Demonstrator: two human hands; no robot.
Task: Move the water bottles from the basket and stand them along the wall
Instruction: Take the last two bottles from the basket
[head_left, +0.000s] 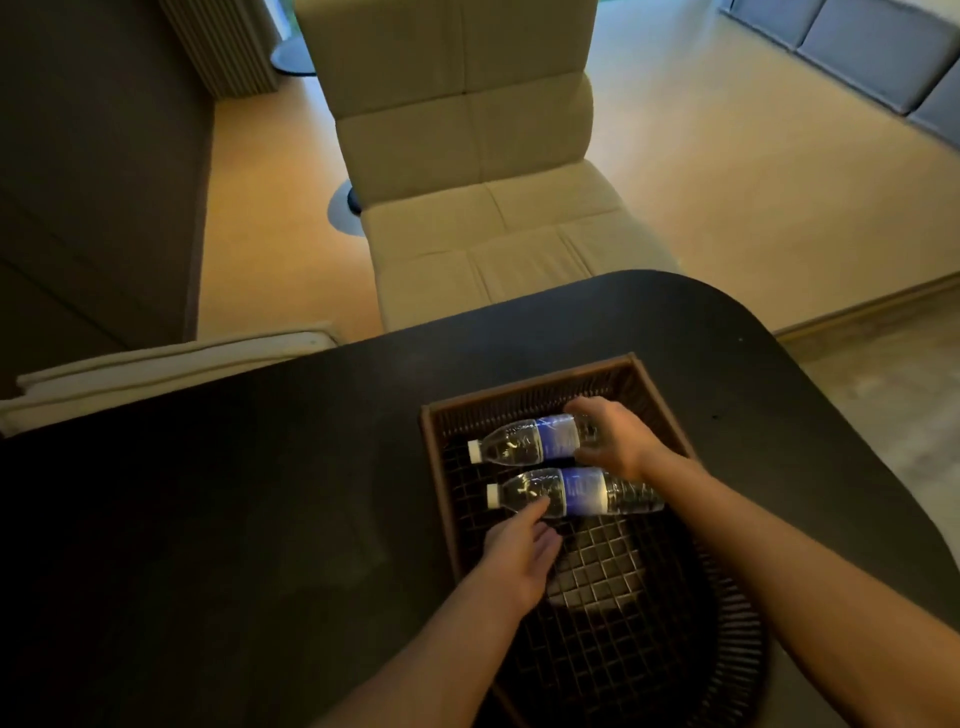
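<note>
Two clear water bottles with blue labels and white caps lie on their sides in a brown woven basket (436, 467) on a black table, caps pointing left. The far bottle (530, 439) has my right hand (610, 441) curled around its base end. The near bottle (571, 493) lies parallel to it. My left hand (519, 551) reaches in from below, fingers apart, with its fingertips touching the near bottle's neck end. Neither bottle is lifted off the basket floor.
The black table (260, 493) has a rounded far right corner. A cream padded chair (467, 182) stands just beyond its far edge. A dark wall or cabinet (93, 182) rises at the left, above a cream cushion (156, 364). Grey sofa cushions (883, 52) are far right.
</note>
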